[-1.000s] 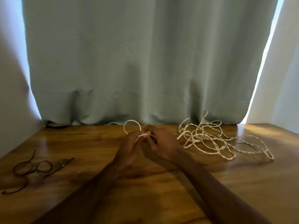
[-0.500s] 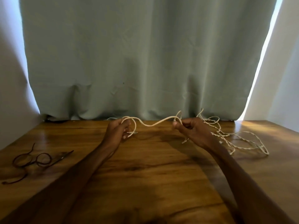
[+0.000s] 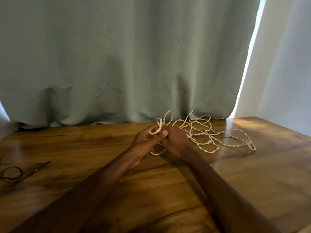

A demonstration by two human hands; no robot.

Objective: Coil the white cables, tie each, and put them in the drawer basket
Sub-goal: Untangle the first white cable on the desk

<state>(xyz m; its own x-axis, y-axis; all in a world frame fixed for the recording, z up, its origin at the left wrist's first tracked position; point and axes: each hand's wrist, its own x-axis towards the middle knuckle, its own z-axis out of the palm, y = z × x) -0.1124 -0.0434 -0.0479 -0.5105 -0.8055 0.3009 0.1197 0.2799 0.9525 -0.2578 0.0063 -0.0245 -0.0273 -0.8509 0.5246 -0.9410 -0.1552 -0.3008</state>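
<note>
A loose tangle of white cables (image 3: 212, 135) lies on the wooden table (image 3: 84, 148) near the curtain, spreading right of my hands. My left hand (image 3: 146, 140) holds small loops of one white cable (image 3: 157, 130) around its fingers. My right hand (image 3: 175, 140) meets it from the right and pinches the same cable where the loops gather. One loop stands up behind the hands and another hangs below them onto the table. No drawer basket is in view.
Dark thin ties or wires (image 3: 15, 172) lie in loops at the table's left edge. A grey-green curtain (image 3: 117, 64) hangs along the far side of the table. A bright wall (image 3: 286, 73) stands at the right.
My hands were spread apart with a cable length stretched between them; they have come back together, adding a loop at my left hand. The view has shifted left.
</note>
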